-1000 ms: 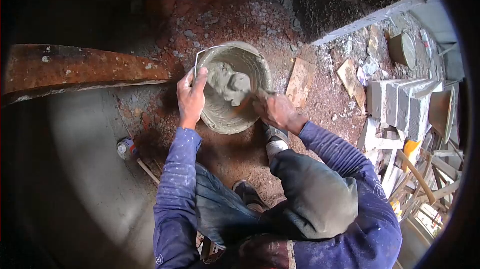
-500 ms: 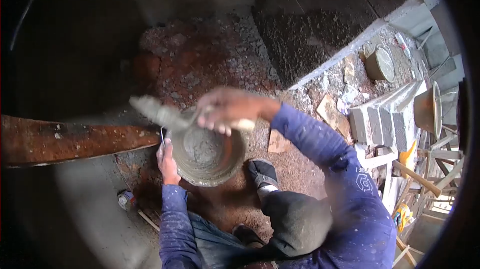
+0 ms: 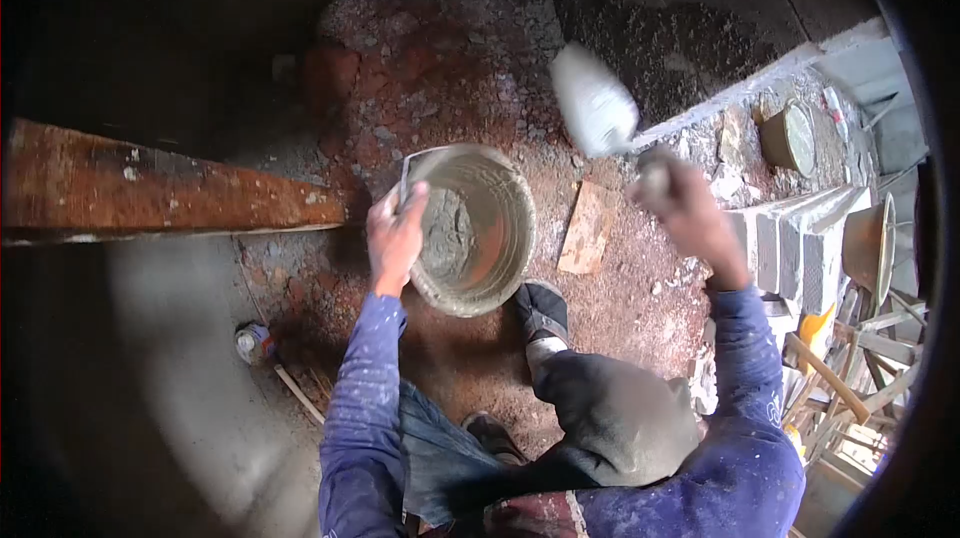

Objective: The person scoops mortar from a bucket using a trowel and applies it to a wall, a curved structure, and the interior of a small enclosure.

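My left hand (image 3: pixel 395 238) is closed on the rim and wire handle of a bucket (image 3: pixel 520 228), tilting its mouth up toward me. Wet grey mortar (image 3: pixel 447 238) lies in the bottom, and smears coat the inner wall. Off to the right, my right hand (image 3: pixel 695 213) is wrapped round the handle of a trowel (image 3: pixel 595 103). Its pale, shiny blade is blurred by motion and points up and left, beside the lower edge of a dark, rough-coated wall panel (image 3: pixel 680 38) in this view.
A paint-spotted wooden board (image 3: pixel 180 188) juts in from the left. Rubble and reddish dirt (image 3: pixel 420 68) cover the floor, with a wood scrap (image 3: pixel 588 228) near my shoe. On the right are a second bucket (image 3: pixel 788 138), stacked blocks (image 3: pixel 795 248), a basin (image 3: pixel 868 248) and loose timber (image 3: pixel 890 378).
My right hand has swung the trowel from over the bucket far to the right, near the dark panel. The grey load seen on its blade no longer shows. The bucket appears higher and further right.
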Demonstrator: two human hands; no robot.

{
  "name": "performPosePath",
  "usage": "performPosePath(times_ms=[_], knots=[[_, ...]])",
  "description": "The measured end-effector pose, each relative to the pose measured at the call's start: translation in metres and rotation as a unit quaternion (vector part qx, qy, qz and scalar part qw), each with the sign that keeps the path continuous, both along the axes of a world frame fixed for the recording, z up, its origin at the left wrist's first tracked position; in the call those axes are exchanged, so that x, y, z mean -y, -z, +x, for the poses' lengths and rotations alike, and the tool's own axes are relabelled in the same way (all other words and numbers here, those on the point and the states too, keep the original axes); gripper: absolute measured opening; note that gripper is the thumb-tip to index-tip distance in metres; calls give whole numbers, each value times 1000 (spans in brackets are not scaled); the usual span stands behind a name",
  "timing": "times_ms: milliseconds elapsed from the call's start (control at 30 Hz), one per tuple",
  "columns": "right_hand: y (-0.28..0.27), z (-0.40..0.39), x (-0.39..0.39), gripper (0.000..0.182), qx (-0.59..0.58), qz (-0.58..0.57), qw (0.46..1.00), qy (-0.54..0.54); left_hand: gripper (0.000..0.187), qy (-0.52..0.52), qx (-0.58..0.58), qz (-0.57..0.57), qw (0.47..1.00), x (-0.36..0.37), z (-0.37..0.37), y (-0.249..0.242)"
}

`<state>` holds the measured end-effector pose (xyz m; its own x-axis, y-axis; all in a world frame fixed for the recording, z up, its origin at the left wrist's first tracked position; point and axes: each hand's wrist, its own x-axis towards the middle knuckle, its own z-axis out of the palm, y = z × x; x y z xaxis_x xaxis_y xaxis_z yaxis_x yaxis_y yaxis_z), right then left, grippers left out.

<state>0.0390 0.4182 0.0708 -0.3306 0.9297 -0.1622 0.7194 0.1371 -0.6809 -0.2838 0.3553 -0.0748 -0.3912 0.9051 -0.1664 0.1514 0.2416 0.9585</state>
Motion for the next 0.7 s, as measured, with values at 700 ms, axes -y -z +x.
performPosePath(times_ms=[700], knots=[[166, -72, 80, 32, 103, -39, 940, -324, 38, 52, -59, 34, 996, 21, 7, -1]])
